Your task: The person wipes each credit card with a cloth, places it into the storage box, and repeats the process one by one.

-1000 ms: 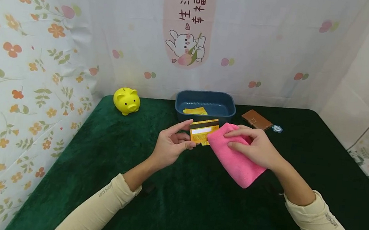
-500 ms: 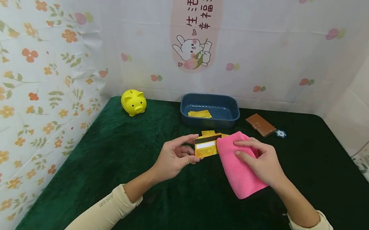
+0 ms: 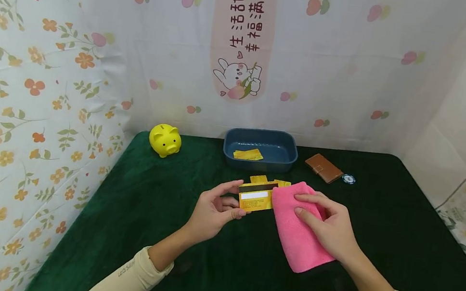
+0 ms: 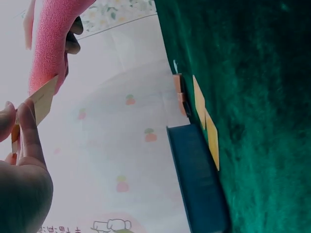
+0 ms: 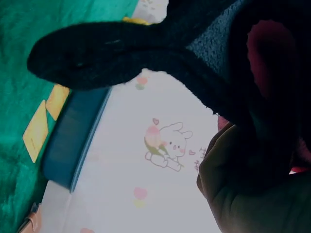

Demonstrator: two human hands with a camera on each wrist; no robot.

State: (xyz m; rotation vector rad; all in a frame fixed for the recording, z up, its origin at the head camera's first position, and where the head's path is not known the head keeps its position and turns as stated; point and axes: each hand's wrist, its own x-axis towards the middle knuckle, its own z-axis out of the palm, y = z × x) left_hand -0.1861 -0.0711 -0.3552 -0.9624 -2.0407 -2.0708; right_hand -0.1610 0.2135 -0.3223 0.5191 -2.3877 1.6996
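Observation:
A yellow card [image 3: 254, 197] with a dark stripe and a white strip is held up above the table, pinched at its left end between the thumb and fingers of my left hand [image 3: 212, 211]. My right hand [image 3: 332, 225] grips a folded pink cloth [image 3: 298, 236]. The cloth's upper left corner overlaps the right end of the card. In the left wrist view, the cloth [image 4: 46, 53] meets the card [image 4: 43, 99] at its edge. Dark cloth [image 5: 92, 56] fills much of the right wrist view, hiding the card there.
Two yellow cards [image 4: 213, 141] lie on the green tabletop [image 3: 153, 223] before a blue bin [image 3: 258, 164], which has several yellow cards [image 3: 249, 154] inside. A brown wallet [image 3: 323, 168] and a poker chip [image 3: 348, 179] lie right of it. Left stands a yellow piggy bank [image 3: 165, 140].
Both hands, with card and cloth, have come nearer to me and away from the bin, uncovering the two cards on the table. The head view has shifted slightly. Both grips stay the same.

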